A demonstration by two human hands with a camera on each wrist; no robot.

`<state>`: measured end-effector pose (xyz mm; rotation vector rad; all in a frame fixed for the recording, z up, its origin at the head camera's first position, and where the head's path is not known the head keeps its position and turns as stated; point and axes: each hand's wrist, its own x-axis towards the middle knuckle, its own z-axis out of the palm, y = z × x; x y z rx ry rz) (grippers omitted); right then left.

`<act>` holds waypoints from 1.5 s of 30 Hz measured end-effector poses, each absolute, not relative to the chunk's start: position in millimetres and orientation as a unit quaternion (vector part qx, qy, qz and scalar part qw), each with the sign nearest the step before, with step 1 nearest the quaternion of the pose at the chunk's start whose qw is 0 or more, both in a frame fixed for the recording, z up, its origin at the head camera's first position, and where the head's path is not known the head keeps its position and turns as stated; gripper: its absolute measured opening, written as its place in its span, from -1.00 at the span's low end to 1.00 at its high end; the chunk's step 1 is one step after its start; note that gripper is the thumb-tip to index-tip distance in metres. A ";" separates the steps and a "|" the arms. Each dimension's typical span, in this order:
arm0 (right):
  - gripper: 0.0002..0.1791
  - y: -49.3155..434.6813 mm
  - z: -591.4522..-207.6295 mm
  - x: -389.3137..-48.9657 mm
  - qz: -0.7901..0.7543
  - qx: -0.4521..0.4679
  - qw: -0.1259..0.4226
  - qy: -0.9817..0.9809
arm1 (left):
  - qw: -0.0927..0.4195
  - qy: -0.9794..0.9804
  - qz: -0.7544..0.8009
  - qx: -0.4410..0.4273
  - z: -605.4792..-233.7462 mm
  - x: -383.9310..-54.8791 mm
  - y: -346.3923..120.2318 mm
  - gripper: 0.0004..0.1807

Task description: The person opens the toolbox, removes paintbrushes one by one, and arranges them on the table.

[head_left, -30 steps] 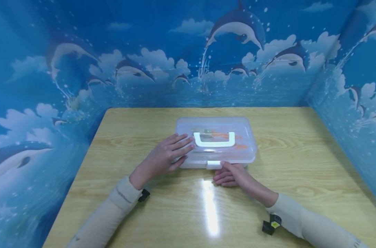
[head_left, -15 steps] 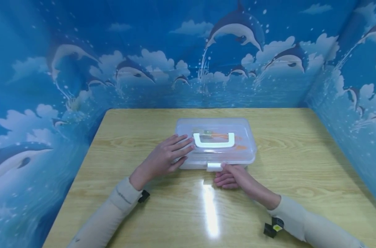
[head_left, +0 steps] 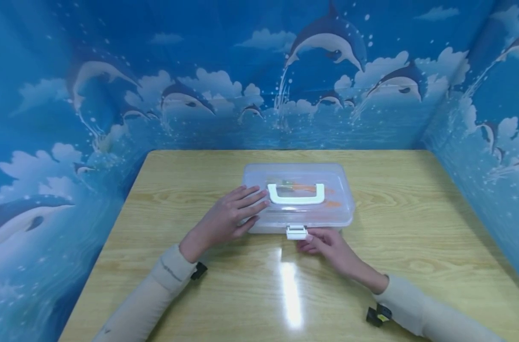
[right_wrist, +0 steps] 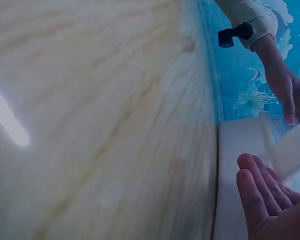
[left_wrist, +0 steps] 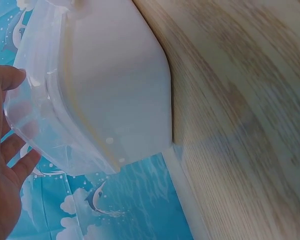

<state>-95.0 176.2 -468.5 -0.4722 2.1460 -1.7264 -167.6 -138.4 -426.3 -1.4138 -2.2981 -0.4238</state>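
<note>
A clear-lidded plastic storage box with a white handle lies on the table, its lid down. Orange-handled brushes show through the lid. My left hand rests with spread, straight fingers on the lid's left side, left of the handle; the left wrist view shows those fingers against the clear lid. At the box's front edge, my right hand holds the right end of the white latch between thumb and fingers. The latch is tilted outward, away from the lid. In the right wrist view, the latch stands beside the fingers.
The wood-grain table extends on all sides of the box. A blue curtain printed with dolphins surrounds the table at the back and sides. A bright light reflection lies on the tabletop in front of the box.
The latch has swung outward and down from the box front. My right hand has shifted slightly down, its thumb now in front of the latch. My left hand has stayed in place.
</note>
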 end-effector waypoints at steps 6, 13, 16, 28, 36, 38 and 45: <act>-0.58 181.5 -469.9 -94.8 -0.568 -0.207 0.146 0.783 | 0.201 -0.826 -0.147 -0.505 -425.7 -166.3 -137.8 -0.42; -0.53 187.2 -467.2 -98.7 -0.500 -0.229 0.143 0.823 | 0.201 -0.827 -0.148 -0.504 -424.8 -165.6 -137.6 -0.42; -0.53 188.7 -466.6 -101.2 -0.494 -0.236 0.151 0.823 | 0.198 -0.830 -0.147 -0.501 -425.1 -165.6 -137.8 -0.43; -0.60 193.1 -469.1 -105.0 -0.463 -0.282 0.149 0.827 | 0.197 -0.828 -0.147 -0.504 -425.2 -165.8 -137.5 -0.42; -0.56 190.9 -466.0 -105.7 -0.414 -0.298 0.121 0.851 | 0.195 -0.829 -0.145 -0.504 -425.3 -166.0 -137.9 -0.42; -0.55 190.6 -465.1 -105.9 -0.401 -0.298 0.118 0.858 | 0.197 -0.828 -0.143 -0.505 -425.7 -166.1 -137.9 -0.41; -0.50 191.1 -463.8 -107.2 -0.370 -0.305 0.116 0.870 | 0.196 -0.829 -0.148 -0.503 -425.8 -165.5 -138.5 -0.42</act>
